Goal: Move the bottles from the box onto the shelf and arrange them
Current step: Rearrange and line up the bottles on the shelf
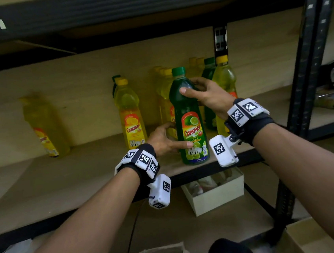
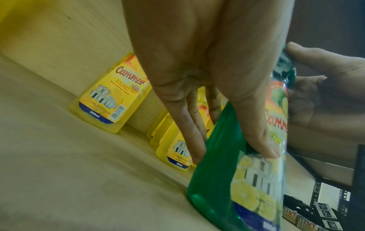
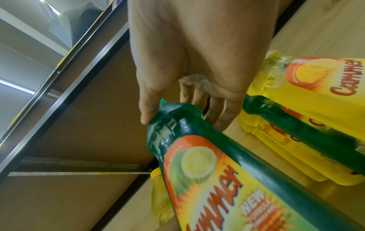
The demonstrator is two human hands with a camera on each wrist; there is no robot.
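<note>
A green lime bottle (image 1: 189,120) (image 2: 217,179) (image 3: 207,164) with a green cap stands upright near the front edge of the wooden shelf (image 1: 64,178). My right hand (image 1: 188,86) (image 3: 183,122) grips its shoulder just under the cap, thumb in front and fingers behind. My left hand (image 1: 180,134) (image 2: 234,154) holds its lower part, with the thumb on the label and the fingers behind. Several yellow lemon bottles (image 1: 129,113) (image 2: 106,96) and another green bottle (image 1: 210,93) (image 3: 306,132) stand further back on the shelf.
A blurred yellow bottle (image 1: 42,127) leans at the far left of the shelf. The black shelf upright (image 1: 308,70) rises to the right. An open white box (image 1: 216,195) sits on the lower level, and a cardboard box (image 1: 318,238) is at the bottom right.
</note>
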